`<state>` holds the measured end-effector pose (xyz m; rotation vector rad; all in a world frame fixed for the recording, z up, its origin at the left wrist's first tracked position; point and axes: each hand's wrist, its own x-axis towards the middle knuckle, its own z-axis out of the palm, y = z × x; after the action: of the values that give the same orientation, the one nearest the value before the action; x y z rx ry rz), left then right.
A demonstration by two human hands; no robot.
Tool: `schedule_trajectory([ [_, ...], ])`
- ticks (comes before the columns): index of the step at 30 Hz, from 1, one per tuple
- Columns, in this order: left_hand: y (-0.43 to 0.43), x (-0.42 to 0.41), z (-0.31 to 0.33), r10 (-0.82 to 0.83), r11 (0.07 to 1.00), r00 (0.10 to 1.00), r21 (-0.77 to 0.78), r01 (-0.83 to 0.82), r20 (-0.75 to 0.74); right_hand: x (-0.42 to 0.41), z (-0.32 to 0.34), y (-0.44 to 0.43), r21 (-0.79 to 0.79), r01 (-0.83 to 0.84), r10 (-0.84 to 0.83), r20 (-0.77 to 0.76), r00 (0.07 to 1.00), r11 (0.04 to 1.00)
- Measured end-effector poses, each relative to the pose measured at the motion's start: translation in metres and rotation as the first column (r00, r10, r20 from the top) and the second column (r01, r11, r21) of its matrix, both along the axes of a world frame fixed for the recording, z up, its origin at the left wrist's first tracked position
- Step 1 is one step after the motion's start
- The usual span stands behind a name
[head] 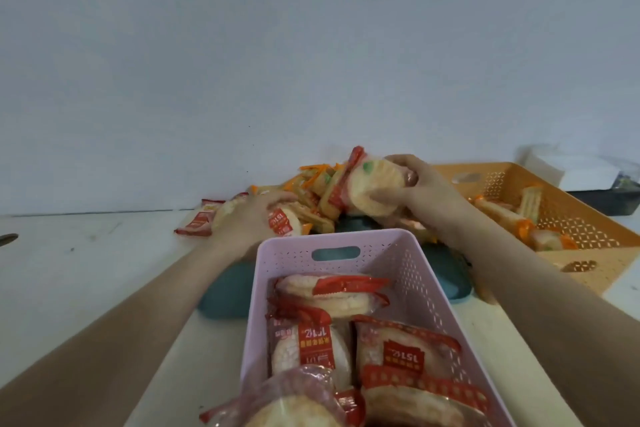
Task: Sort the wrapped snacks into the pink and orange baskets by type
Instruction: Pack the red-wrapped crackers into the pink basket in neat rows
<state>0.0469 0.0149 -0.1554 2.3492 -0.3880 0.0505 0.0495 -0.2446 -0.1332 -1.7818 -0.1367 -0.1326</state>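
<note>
The pink basket (429, 291) stands right in front of me and holds several round rice crackers in red wrappers (405, 347). Behind it a mixed pile of wrapped snacks (318, 194) lies on a teal tray (225, 295). My right hand (419, 187) is raised over the pile, shut on a round red-wrapped cracker (370, 184). My left hand (252, 218) rests on the pile's left side, fingers closed on another red-wrapped cracker (284, 222). The orange basket (588, 229) sits to the right with several long orange-wrapped snacks (509, 218) inside.
A red-wrapped cracker (201, 222) lies loose on the white table left of the pile. A white box (575, 170) sits on a dark object behind the orange basket. A plain wall rises just behind the pile. A dark item (7, 239) pokes in at the left edge.
</note>
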Motion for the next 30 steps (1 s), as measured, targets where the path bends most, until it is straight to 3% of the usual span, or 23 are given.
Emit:
schedule_trajectory([
  [2,0.006,0.002,0.012,0.204,0.972,0.973,-0.141,-0.189,0.105,-0.018,0.021,-0.002,0.243,-0.018,0.026,-0.029,0.999,0.970],
  [3,0.009,-0.010,0.021,0.259,0.940,0.956,-0.264,-0.216,0.139,-0.033,0.032,-0.003,0.254,-0.045,0.055,-0.032,0.998,0.966],
  [4,0.009,-0.023,0.032,0.281,0.896,0.942,-0.401,-0.189,0.186,-0.046,0.041,-0.004,0.195,-0.073,0.078,-0.021,0.997,0.978],
  [6,0.005,-0.046,0.053,0.263,0.878,0.914,-0.470,-0.094,0.308,-0.070,0.055,-0.006,-0.120,-0.067,0.075,0.063,0.995,0.990],
  [8,-0.003,-0.073,0.069,0.144,0.939,0.907,-0.344,0.001,0.397,-0.092,0.063,-0.002,-0.484,0.000,0.103,0.187,0.977,0.875],
  [10,-0.014,-0.104,0.076,-0.012,0.983,0.922,-0.162,0.081,0.388,-0.111,0.066,0.007,-0.743,0.100,0.143,0.256,0.956,0.662],
  [12,-0.021,-0.128,0.079,-0.140,0.989,0.923,0.018,0.144,0.359,-0.128,0.065,0.016,-0.875,0.193,0.171,0.294,0.940,0.443],
  [15,-0.020,-0.143,0.082,-0.275,0.954,0.934,0.183,0.236,0.227,-0.138,0.060,0.026,-0.930,0.185,0.233,0.265,0.936,0.318],
  [19,-0.016,-0.148,0.089,-0.397,0.851,0.916,0.352,0.389,-0.052,-0.142,0.064,0.034,-0.941,0.081,0.237,0.165,0.957,0.329],
  [21,-0.021,-0.151,0.087,-0.408,0.865,0.883,0.210,0.455,-0.231,-0.141,0.067,0.033,-0.933,-0.001,0.228,0.086,0.970,0.359],
  [23,-0.026,-0.150,0.082,-0.340,0.923,0.876,0.058,0.381,-0.343,-0.137,0.068,0.029,-0.910,-0.045,0.199,0.041,0.979,0.411],
  [26,-0.031,-0.141,0.075,-0.228,0.938,0.925,0.187,0.292,-0.305,-0.134,0.066,0.021,-0.892,0.048,0.119,0.113,0.986,0.450],
  [28,-0.034,-0.135,0.071,-0.246,0.875,0.953,0.382,0.298,-0.178,-0.133,0.063,0.020,-0.902,0.116,0.094,0.169,0.981,0.416],
  [30,-0.034,-0.131,0.069,-0.277,0.854,0.959,0.443,0.273,-0.059,-0.133,0.058,0.022,-0.899,0.124,0.103,0.183,0.978,0.420],
])
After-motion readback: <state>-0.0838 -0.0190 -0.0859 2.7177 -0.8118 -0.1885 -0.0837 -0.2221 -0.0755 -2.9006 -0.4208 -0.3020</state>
